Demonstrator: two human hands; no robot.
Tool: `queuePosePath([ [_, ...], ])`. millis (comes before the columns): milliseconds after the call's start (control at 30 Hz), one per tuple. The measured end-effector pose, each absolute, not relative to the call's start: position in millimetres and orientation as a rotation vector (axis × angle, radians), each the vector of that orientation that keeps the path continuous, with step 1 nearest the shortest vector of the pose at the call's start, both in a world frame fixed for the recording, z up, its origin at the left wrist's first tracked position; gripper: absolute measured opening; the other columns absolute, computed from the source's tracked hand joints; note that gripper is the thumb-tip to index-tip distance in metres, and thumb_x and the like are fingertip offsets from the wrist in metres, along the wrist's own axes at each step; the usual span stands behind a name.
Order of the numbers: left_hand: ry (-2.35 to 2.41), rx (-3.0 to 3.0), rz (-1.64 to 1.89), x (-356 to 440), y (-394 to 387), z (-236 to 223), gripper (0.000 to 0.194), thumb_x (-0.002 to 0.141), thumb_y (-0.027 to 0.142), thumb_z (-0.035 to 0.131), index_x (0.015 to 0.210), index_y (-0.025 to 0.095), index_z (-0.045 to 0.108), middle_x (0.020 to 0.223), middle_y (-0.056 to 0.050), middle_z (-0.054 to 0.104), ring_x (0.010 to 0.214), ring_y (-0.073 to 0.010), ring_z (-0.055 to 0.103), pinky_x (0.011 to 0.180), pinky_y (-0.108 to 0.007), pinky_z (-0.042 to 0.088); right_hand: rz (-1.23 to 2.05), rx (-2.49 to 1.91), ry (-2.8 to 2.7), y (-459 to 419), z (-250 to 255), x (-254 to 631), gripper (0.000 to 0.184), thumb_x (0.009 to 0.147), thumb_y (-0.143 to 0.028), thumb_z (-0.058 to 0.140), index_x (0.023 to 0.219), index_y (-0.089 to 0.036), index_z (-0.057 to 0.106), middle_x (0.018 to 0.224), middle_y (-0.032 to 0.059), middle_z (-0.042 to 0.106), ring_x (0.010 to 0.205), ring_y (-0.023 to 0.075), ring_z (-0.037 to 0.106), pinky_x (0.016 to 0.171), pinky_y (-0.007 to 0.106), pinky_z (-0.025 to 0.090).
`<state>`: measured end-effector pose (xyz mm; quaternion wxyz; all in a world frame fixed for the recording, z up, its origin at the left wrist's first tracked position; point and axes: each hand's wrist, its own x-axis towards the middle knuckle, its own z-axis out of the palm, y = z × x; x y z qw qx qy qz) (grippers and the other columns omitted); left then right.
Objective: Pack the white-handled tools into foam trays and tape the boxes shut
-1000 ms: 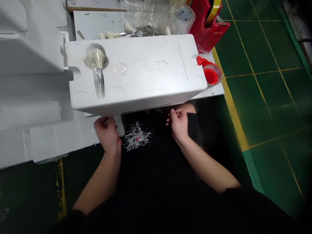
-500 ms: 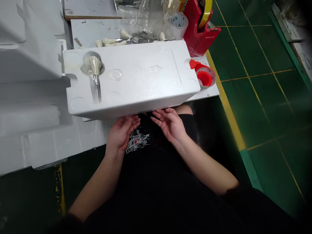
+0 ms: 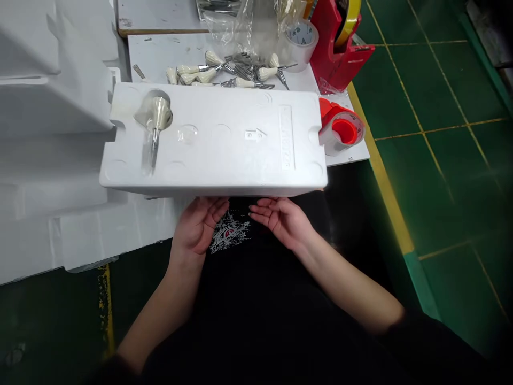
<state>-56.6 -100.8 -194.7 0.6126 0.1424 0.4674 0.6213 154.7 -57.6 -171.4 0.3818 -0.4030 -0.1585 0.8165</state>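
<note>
The left hand point(image 3: 196, 224) is open, and its fingers point(image 3: 216, 208) hold nothing. They sit just under the front edge of the white foam tray point(image 3: 240, 179). One tool point(image 3: 156, 120) lies in a hollow at the left end of the tray. The other round hollows have no tools in them. More tools point(image 3: 228, 72) lie in a heap on the counter point(image 3: 160, 53) behind the tray, so many are left out. The right hand point(image 3: 282, 219) is open too, with empty fingers point(image 3: 264, 211) near the tray's edge. Further right are a tape roll point(image 3: 340, 131) and a red tape holder point(image 3: 334, 48).
</note>
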Motion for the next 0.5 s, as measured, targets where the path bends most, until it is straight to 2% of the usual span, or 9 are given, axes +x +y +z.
queuePosePath([
  [100, 1.080, 0.278, 1.502, -67, -107, -202, 0.031, 0.089, 0.037, 0.076, 0.116, 0.022, 0.071, 0.127, -0.007, 0.072, 0.120, -0.0231, 0.067, 0.105, -0.039, 0.058, 2.279, -1.054, -0.556, -71, -187, 166, 0.022, 0.075, -0.015, 0.071, 0.097, -0.014, 0.072, 0.104, 0.0091, 0.075, 0.092, 0.0243, 0.075, 0.085, 0.041, 0.065],
  [167, 1.120, 0.250, 1.511, -80, -112, -203, 0.033, 0.090, 0.036, 0.074, 0.121, 0.026, 0.070, 0.131, -0.005, 0.071, 0.118, -0.0234, 0.067, 0.097, -0.038, 0.062, 2.336, -1.208, -0.687, -74, -192, 182, 0.032, 0.075, -0.017, 0.076, 0.106, -0.016, 0.072, 0.110, 0.0107, 0.075, 0.091, 0.0245, 0.075, 0.082, 0.040, 0.065],
  [233, 1.127, 0.230, 1.441, -96, -118, -201, 0.038, 0.093, 0.043, 0.069, 0.128, 0.030, 0.067, 0.135, -0.004, 0.069, 0.116, -0.0257, 0.068, 0.088, -0.039, 0.065, 2.234, -1.381, -0.761, -67, -193, 201, 0.033, 0.078, -0.023, 0.077, 0.110, -0.019, 0.071, 0.112, 0.0115, 0.076, 0.090, 0.0241, 0.075, 0.079, 0.040, 0.065],
  [300, 1.113, 0.225, 1.387, -111, -121, -199, 0.043, 0.092, 0.050, 0.067, 0.131, 0.032, 0.066, 0.135, -0.003, 0.069, 0.118, -0.0290, 0.068, 0.087, -0.041, 0.065, 2.037, -1.459, -0.777, -47, -189, 219, 0.028, 0.083, -0.030, 0.073, 0.109, -0.021, 0.069, 0.110, 0.0105, 0.075, 0.088, 0.0229, 0.074, 0.075, 0.038, 0.064],
  [433, 1.206, 0.144, 1.529, -120, -124, -188, 0.046, 0.087, 0.044, 0.075, 0.129, 0.028, 0.068, 0.126, -0.003, 0.074, 0.127, -0.0287, 0.063, 0.098, -0.037, 0.060, 1.631, -1.423, -0.999, 8, -157, 228, 0.023, 0.089, -0.038, 0.066, 0.106, -0.023, 0.068, 0.104, 0.0047, 0.073, 0.090, 0.0181, 0.070, 0.076, 0.030, 0.059],
  [500, 1.273, 0.052, 1.555, -116, -124, -176, 0.045, 0.087, 0.044, 0.074, 0.128, 0.024, 0.068, 0.119, -0.003, 0.076, 0.121, -0.0283, 0.065, 0.097, -0.037, 0.059, 1.624, -1.421, -1.242, 28, -134, 215, 0.031, 0.093, -0.049, 0.061, 0.105, -0.022, 0.069, 0.103, 0.0058, 0.072, 0.091, 0.0181, 0.068, 0.077, 0.030, 0.056],
])
